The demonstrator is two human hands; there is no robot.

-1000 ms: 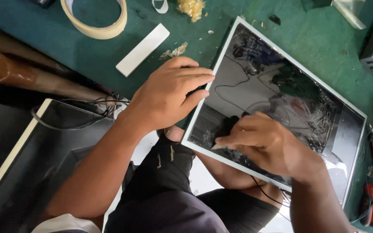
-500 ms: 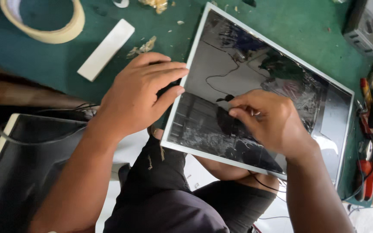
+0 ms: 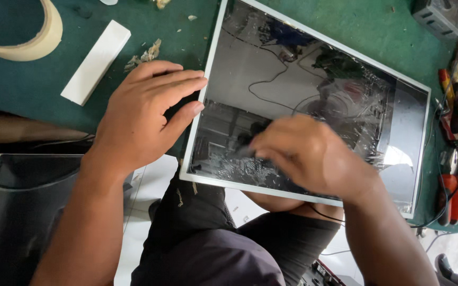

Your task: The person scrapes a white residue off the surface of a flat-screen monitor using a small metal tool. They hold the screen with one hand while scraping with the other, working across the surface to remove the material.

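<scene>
screen panel (image 3: 313, 79) lies flat, slanting right-down

- Screen panel (image 3: 303, 79): glossy, mirror-like glass with a scuffed, flaky patch at its 7 o'clock corner, in a pale, smooth frame.
- Mat (image 3: 22, 85): matt green.
- Tape roll (image 3: 38, 39): dull beige paper.
- White block (image 3: 95, 62): smooth, matt.
- Trousers (image 3: 202, 233): dark cloth.

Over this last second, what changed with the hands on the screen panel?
The right hand slid left across the glossy white-framed screen panel and is now motion-blurred. The left hand stays pressed flat on the panel's left edge; the panel remains on the green mat.
</scene>
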